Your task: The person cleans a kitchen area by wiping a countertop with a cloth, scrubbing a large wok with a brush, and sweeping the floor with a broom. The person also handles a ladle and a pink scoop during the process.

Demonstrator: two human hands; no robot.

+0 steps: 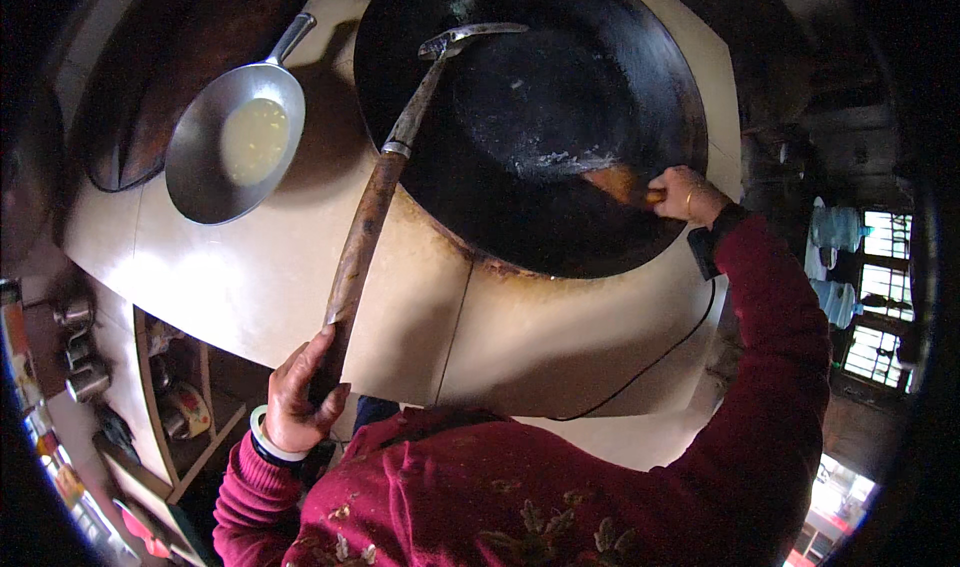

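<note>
My left hand (304, 394) is closed around the lower end of the wooden handle of a long metal-headed wok spatula (367, 237); its head is over the upper left of a large black wok (540, 214) set into the counter. My right hand (686, 192) grips a short brown brush-like tool (619, 183), whose wide end meets the wok's inner surface beside a whitish wet patch (562, 163). The exact kind of tool is unclear. Left of the wok, a metal pan (199, 173) with a handle holds cloudy yellowish liquid (255, 142).
A tiled counter (405, 304) surrounds the wok. A dark round vessel or lid (150, 57) stands at the upper left. A black cable (645, 372) crosses the counter's near right part. Shelves with metal mugs (86, 379) and a patterned bowl (187, 409) are at lower left.
</note>
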